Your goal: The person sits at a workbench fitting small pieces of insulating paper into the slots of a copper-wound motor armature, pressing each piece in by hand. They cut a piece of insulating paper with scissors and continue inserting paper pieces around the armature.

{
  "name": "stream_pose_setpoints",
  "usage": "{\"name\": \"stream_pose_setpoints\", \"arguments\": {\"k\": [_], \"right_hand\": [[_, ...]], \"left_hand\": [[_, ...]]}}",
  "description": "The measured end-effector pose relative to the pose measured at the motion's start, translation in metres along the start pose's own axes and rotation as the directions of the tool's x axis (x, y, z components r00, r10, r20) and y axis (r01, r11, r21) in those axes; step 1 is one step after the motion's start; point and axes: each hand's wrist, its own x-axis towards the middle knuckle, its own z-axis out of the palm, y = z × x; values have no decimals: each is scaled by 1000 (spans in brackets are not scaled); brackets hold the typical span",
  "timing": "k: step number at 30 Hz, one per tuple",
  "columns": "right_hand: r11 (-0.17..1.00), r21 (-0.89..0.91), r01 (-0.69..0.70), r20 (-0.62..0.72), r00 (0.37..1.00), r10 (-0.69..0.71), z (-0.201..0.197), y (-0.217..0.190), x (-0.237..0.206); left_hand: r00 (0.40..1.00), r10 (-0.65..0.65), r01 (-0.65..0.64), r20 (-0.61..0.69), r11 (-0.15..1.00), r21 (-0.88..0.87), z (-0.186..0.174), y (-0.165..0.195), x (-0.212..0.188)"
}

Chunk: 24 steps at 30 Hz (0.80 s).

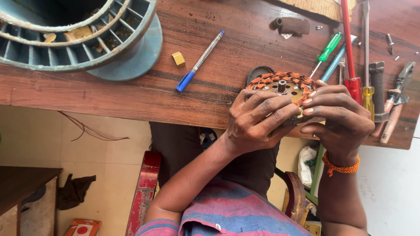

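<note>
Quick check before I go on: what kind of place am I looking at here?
Probably a small electrical repair workshop. Both hands hold a copper-wound motor stator at the edge of a scarred wooden workbench, with screwdrivers and pliers laid beside it.

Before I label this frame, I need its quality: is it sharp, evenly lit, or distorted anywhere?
Head view: even, soft light, no glare; both hands' fingers and the round copper-wound stator are sharp; faint shadow under the blue-capped pen; the brown wooden table's edge bows slightly, a sign of wide-angle distortion.
</note>
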Motion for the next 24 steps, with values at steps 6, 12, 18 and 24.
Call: {"name": "stream_pose_setpoints", "arguments": {"k": [6, 12, 18, 24], "right_hand": [[999, -39, -19, -25, 1000, 18, 5, 3, -13], [999, 21, 28, 31, 999, -29, -3, 7, -16], [1000, 6, 1, 117, 993, -2, -17, -7, -10], [996, -82, 47, 134, 990, -36, -20, -27, -5]], "left_hand": [[997, 70, -68, -16, 993, 95, 5, 2, -1], [996, 90, -90, 4, 983, 163, 8, 9, -4], [997, 64, -54, -50, 981, 187, 16, 10, -11], [994, 79, -61, -78, 974, 218, 18, 16, -7]]}}
